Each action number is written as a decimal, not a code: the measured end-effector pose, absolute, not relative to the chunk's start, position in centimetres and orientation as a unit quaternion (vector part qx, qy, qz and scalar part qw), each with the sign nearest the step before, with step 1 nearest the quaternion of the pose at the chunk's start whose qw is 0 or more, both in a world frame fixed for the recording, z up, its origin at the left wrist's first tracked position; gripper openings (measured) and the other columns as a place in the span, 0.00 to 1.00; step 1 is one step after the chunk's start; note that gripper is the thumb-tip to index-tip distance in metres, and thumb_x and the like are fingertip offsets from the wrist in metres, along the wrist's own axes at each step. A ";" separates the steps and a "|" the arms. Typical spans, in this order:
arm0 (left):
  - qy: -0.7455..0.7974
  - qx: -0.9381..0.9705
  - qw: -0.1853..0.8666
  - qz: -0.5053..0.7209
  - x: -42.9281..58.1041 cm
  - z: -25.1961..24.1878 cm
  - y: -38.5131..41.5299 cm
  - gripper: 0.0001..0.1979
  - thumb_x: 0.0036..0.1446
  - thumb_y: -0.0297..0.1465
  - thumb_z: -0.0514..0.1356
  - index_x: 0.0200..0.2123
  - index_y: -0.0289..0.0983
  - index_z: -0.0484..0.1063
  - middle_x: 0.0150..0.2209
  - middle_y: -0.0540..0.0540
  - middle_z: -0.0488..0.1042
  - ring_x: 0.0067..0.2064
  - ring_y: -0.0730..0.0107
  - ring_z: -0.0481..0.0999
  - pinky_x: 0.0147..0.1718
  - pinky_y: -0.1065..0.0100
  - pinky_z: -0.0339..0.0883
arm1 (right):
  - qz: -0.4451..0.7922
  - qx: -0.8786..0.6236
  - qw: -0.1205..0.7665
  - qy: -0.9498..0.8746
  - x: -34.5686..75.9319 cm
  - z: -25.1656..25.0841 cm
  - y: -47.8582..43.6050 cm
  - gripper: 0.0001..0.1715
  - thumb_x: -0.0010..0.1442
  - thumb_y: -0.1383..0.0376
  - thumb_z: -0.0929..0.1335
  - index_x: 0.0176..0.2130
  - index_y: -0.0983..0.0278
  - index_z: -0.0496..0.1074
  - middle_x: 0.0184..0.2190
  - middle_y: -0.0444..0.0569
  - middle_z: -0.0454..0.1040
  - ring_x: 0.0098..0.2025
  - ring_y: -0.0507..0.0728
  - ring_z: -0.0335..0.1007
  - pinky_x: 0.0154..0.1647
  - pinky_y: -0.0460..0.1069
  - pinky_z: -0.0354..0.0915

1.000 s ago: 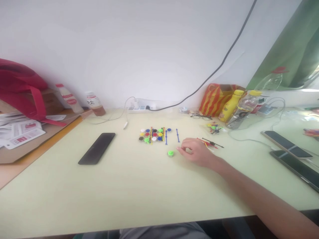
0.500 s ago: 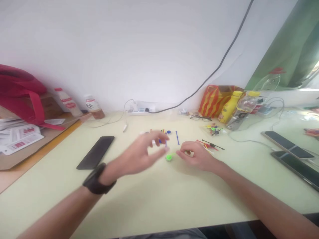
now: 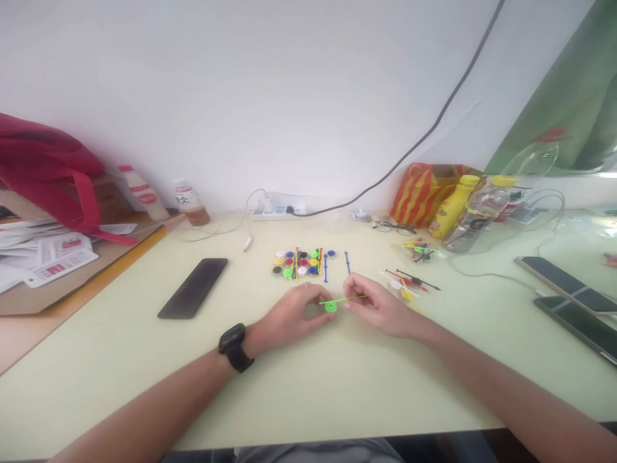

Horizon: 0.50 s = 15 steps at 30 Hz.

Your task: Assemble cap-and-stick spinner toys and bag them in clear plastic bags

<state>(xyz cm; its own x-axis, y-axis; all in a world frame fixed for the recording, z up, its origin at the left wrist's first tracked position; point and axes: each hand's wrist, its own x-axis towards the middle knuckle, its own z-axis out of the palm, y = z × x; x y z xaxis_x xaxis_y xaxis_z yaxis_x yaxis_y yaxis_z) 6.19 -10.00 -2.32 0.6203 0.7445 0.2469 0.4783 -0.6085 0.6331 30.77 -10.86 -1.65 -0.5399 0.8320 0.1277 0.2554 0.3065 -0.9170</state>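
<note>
Green stick [image 3: 340, 300] and green disc [image 3: 330, 307] brought close at mid-table

From where I stand, both hands are at work just below the centre of the frame. The right hand [image 3: 383, 305] pinches the green stick between thumb and fingers, its free end pointing left, over toward the other hand. The left hand [image 3: 294, 315], with a black watch [image 3: 234, 341] at its wrist, has thumb and fingers closed about the green disc. The stick lies just above the disc; whether the two touch, I cannot tell.

Behind the hands, at the centre of the frame, coloured round pieces [image 3: 303, 262] sit in rows with yellow and blue sticks laid among them. One blue stick [image 3: 347, 262] lies apart, to their right. Beside the right hand there is a loose scatter of sticks, among them a long black stick [image 3: 418, 280].

A dark phone [image 3: 193, 289] lies on the table [image 3: 270, 399] left of centre, and two more phones [image 3: 559, 281] rest at the right edge. Toward the upper right, by the wall, are a striped bag [image 3: 409, 199], a yellow bottle [image 3: 453, 209] and a pair of glasses [image 3: 405, 230].
</note>
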 end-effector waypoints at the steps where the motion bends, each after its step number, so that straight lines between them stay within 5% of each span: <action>1: 0.355 0.852 0.283 0.260 6.2 -2.3 -10.1 0.08 0.65 0.37 0.63 0.45 0.40 0.75 0.40 0.47 0.78 0.40 0.65 0.75 0.40 0.65 0.69 | 0.466 -0.364 0.311 -0.744 30.7 -1.6 -10.9 0.04 0.70 0.63 0.65 0.41 0.59 0.63 0.33 0.41 0.64 0.33 0.52 0.59 0.33 0.47 0.58; 10: 0.317 0.816 0.375 0.305 6.0 -2.6 -9.8 0.10 0.66 0.33 0.63 0.48 0.39 0.77 0.43 0.44 0.78 0.39 0.68 0.77 0.41 0.67 0.73 | 0.460 -0.330 0.327 -0.757 29.8 -2.3 -11.0 0.08 0.72 0.61 0.64 0.44 0.60 0.72 0.41 0.48 0.74 0.43 0.57 0.70 0.45 0.51 0.66; 15: 0.305 0.830 0.362 0.297 6.1 -2.3 -10.0 0.16 0.63 0.36 0.67 0.53 0.40 0.76 0.46 0.44 0.80 0.45 0.63 0.78 0.46 0.64 0.73 | 0.464 -0.321 0.331 -0.756 29.6 -2.7 -11.5 0.08 0.72 0.65 0.63 0.51 0.58 0.67 0.45 0.48 0.76 0.46 0.58 0.73 0.46 0.51 0.66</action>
<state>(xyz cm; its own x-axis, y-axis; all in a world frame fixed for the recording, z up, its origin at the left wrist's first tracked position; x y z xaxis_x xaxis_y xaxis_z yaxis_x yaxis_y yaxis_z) 6.15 -10.01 -2.28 0.6386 0.7199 0.2721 0.2908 -0.5531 0.7807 29.57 -11.48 -2.74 -0.5748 0.7931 0.2016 0.1794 0.3625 -0.9145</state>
